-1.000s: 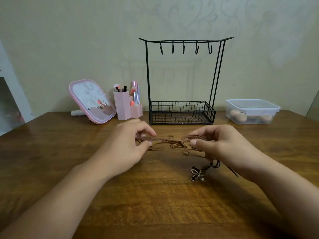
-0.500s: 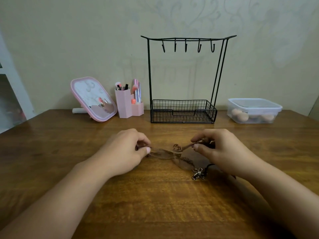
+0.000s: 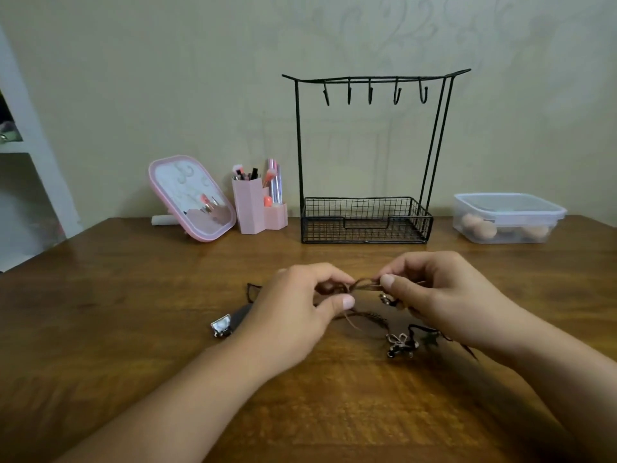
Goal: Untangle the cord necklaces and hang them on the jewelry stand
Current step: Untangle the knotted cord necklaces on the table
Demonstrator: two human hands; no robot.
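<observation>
A tangle of brown and dark cord necklaces [image 3: 362, 285] is held just above the wooden table [image 3: 133, 295]. My left hand [image 3: 300, 305] pinches the tangle's left side between thumb and fingers. My right hand [image 3: 440, 295] pinches the brown loop on the right. A flower-shaped metal pendant [image 3: 400, 344] and a dark star pendant [image 3: 430, 339] lie on the table below my right hand. A square silver pendant [image 3: 221, 325] lies left of my left hand. The black wire jewelry stand [image 3: 367, 145] stands behind, its several hooks bare.
A pink-framed mirror [image 3: 192, 197] and a pink holder with brushes [image 3: 255, 205] stand at the back left. A lidded clear plastic box [image 3: 507, 217] sits at the back right. The stand's wire basket [image 3: 367, 220] rests on the table. A white shelf unit [image 3: 20, 145] stands at left.
My hands have come closer together and my left hand moved right. The silver square pendant and a dark cord end are now uncovered left of my left hand.
</observation>
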